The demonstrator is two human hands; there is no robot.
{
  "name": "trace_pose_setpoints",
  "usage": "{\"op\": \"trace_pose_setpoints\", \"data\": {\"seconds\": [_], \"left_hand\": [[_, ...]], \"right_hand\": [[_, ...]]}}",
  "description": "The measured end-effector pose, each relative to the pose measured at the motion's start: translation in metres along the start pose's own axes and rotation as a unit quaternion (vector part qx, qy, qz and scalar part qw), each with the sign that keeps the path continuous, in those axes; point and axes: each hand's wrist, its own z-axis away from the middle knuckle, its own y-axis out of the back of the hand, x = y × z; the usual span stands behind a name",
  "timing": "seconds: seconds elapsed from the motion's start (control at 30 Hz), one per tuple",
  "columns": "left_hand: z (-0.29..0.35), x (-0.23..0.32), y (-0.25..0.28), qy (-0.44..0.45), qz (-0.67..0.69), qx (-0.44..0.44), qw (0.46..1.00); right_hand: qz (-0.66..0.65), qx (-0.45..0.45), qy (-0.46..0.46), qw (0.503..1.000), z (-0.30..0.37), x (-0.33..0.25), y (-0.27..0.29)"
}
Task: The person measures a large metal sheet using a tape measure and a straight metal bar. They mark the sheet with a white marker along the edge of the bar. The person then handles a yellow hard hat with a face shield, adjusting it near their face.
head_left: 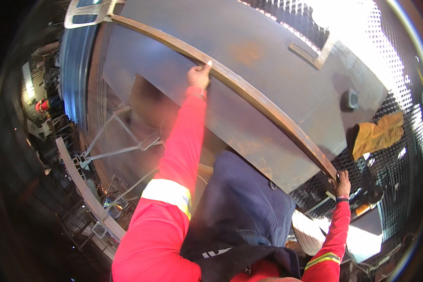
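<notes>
A long, narrow rusty metal bar (268, 109) lies slantwise over a large grey steel sheet (277, 61). Near the bar's middle, my left hand (199, 76) is closed at its near edge, thumb against the metal and fingers curled. At the near right end, my right hand (342, 183) wraps its fingers round the bar's tip. A small dark spot shows by those fingers, too small to name. The bar's far left end meets a pale metal frame (87, 15). Both arms wear red sleeves with reflective bands.
An L-shaped metal piece (318, 57) and a small roundish metal object (351, 99) rest on the sheet's right part. A tan leather glove (378, 135) lies on black mesh (390, 162). Metal struts (109, 127) stand at left. Another person in red (42, 105) is far left.
</notes>
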Motion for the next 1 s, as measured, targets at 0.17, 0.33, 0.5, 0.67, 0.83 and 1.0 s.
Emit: {"op": "trace_pose_setpoints", "data": {"seconds": [0.17,0.33,0.5,0.67,0.83,1.0], "left_hand": [[-0.022,-0.023,-0.001,-0.035,-0.067,0.027,0.997],[-0.026,-0.023,-0.002,-0.045,-0.071,0.064,0.994],[-0.025,-0.025,-0.003,-0.056,-0.051,0.063,0.995],[-0.025,-0.026,0.003,-0.043,-0.038,0.031,0.998],[0.001,0.000,0.001,-0.005,0.007,0.008,1.000],[-0.002,-0.005,-0.005,-0.015,0.018,0.049,0.999]], "right_hand": [[-0.005,-0.003,-0.012,1.000,0.000,0.004,-0.003],[-0.004,0.003,-0.022,1.000,-0.003,0.003,-0.010],[-0.003,0.009,-0.013,1.000,0.000,0.003,-0.008],[-0.010,0.006,-0.009,1.000,-0.003,-0.004,-0.002],[-0.020,0.004,-0.008,1.000,-0.004,0.002,-0.003],[-0.013,0.008,-0.007,1.000,-0.004,-0.002,0.003]]}}
